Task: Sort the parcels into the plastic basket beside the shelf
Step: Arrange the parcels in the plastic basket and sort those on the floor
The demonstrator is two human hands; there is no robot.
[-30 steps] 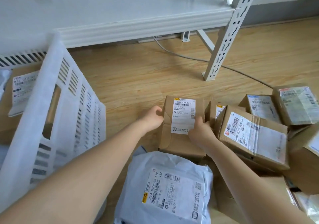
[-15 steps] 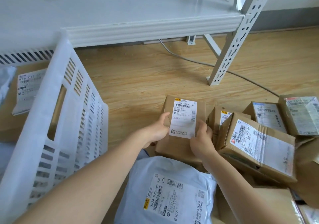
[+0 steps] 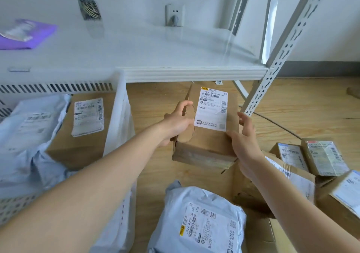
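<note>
Shelf post [image 3: 272, 73] behind held box [image 3: 208, 135] — basket wall [image 3: 118, 120] left.

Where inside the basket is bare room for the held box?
None bare: grey mailers fill the white basket on the left, and a brown box lies against its right wall. Bare floor lies between basket and shelf post.
</note>
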